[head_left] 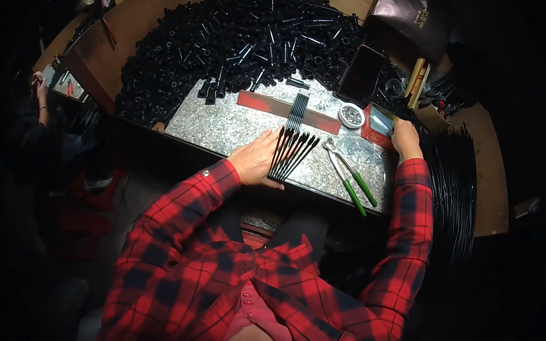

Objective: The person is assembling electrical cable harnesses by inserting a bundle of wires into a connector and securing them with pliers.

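Observation:
My left hand [258,156] is closed at the near edge of a metal-topped work surface [208,123], holding a fanned bundle of thin black rods [295,144]. The bundle's narrow far end crosses a flat red-and-dark bar [263,104]. To the right, my right hand [406,139] is curled against the end of an open red box [376,129]; anything inside its fingers is hidden. Pliers with green handles [349,176] lie between my hands. A round white tub of small silvery pieces [351,115] stands beside the box.
A large heap of short black tubular parts [241,43] fills the far side. A dark phone [360,71] leans against it at the right. Long black rods [453,183] lie beyond my right forearm. Another person's hand [41,85] shows at far left.

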Demonstrator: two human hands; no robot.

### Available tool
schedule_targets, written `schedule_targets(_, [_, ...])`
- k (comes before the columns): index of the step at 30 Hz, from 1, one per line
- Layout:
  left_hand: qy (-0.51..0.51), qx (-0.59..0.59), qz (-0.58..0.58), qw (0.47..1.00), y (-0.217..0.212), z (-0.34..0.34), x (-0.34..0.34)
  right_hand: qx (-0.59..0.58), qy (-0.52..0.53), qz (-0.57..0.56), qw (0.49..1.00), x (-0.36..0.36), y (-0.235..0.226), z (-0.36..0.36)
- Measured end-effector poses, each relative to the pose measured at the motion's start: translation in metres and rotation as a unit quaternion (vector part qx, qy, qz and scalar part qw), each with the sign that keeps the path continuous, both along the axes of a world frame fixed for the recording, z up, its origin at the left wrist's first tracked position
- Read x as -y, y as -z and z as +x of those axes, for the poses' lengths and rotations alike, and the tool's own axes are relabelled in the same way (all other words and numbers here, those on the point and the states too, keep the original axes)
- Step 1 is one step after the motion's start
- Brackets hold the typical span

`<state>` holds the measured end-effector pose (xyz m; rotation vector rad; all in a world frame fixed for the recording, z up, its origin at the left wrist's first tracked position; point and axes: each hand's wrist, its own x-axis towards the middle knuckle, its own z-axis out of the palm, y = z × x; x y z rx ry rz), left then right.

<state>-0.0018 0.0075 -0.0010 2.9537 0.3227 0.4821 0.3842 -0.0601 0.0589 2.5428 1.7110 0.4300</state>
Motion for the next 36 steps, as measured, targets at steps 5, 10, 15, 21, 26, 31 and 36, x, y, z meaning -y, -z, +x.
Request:
schedule_targets(5, [0.003, -0.001, -0.004, 1.000, 0.000, 0.000, 0.000, -0.006, -0.018, 0.052, 0.998, 0.004, 0.000, -0.005])
schedule_targets(10, [0.001, -0.008, 0.007, 1.000, 0.000, 0.000, 0.000, 0.007, -0.137, 0.151, 0.979, -0.015, 0.001, -0.040])
schedule_targets(15, [-0.001, -0.008, 0.019, 1.000, 0.004, 0.001, -0.001, -0.096, -0.262, 0.162, 0.947, -0.047, 0.016, -0.104])
schedule_targets(21, [-0.003, -0.018, 0.035, 0.999, -0.002, 0.003, 0.001, -0.046, -0.269, 0.127, 0.954, -0.064, 0.031, -0.128])
schedule_targets(26, [-0.005, -0.021, 0.030, 0.999, -0.004, 0.002, 0.001, 0.002, -0.246, 0.100, 0.964, -0.070, 0.033, -0.130])
schedule_targets(31, [-0.006, -0.027, 0.026, 0.999, -0.004, 0.003, 0.001, 0.012, -0.268, 0.117, 0.956, -0.072, 0.035, -0.130])
schedule_targets(36, [-0.006, -0.030, 0.022, 0.999, -0.006, 0.003, 0.001, 0.009, -0.274, 0.135, 0.952, -0.073, 0.036, -0.129])
